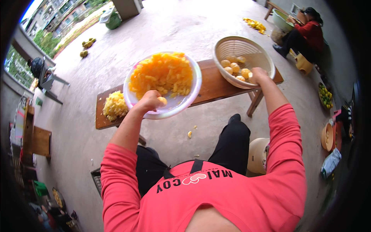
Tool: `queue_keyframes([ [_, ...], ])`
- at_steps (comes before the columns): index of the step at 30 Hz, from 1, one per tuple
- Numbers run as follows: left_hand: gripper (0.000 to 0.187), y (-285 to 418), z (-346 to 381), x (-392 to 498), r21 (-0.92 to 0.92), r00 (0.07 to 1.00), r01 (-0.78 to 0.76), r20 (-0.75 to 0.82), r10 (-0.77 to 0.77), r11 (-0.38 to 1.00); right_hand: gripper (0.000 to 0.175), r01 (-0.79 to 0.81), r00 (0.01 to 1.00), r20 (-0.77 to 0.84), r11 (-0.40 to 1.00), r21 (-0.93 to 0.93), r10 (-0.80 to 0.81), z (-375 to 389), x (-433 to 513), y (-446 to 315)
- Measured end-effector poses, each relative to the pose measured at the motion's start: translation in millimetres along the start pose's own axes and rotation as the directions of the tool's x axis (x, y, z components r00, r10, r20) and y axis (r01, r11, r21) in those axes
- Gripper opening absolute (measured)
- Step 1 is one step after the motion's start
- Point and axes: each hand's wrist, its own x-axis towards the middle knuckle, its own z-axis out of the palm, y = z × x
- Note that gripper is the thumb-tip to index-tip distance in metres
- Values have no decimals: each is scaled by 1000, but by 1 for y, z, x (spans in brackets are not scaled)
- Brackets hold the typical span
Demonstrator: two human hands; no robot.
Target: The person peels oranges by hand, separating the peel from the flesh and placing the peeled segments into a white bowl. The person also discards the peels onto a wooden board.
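Note:
My left hand (149,101) holds a piece of peeled citrus (162,101) over the near side of a wide white basin (176,107). A large heap of orange citrus segments (162,72) fills the basin's far part. On the right, my right hand (258,76) reaches over the near rim of a pale plastic colander basket (240,46), with its fingers closed around a pale citrus piece (250,74). Several whole peeled citrus fruits (234,67) lie in that basket. Both vessels rest on a narrow wooden bench (205,84). My palms are hidden.
Pale peel scraps (115,105) are piled at the bench's left end. A fallen segment (189,134) lies on the concrete floor. A beige bucket (257,155) stands beside my leg. Another person (310,34) sits by a green basin (281,20); orange peels (255,25) lie nearby.

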Motion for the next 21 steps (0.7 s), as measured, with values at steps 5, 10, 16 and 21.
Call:
queue_keyframes([
  [5, 35, -9, 5, 8, -75, 994, 97, 57, -93, 992, 36, 100, 958, -274, 993, 62, -79, -16, -18, -11],
  [10, 32, -8, -5, 4, -341, 1000, 25, 22, -19, 940, 26, 514, 819, -515, 724, 461, -254, -40, -78, -67],
  [16, 37, -5, -18, -34, -821, 980, -196, -176, 88, 537, 21, 618, 738, -512, 137, 774, -441, -40, -146, -158],
  [21, 32, -6, -6, -50, -922, 951, -293, -253, 179, 254, 25, 367, 732, -333, -68, 928, -595, -28, -162, -220],
])
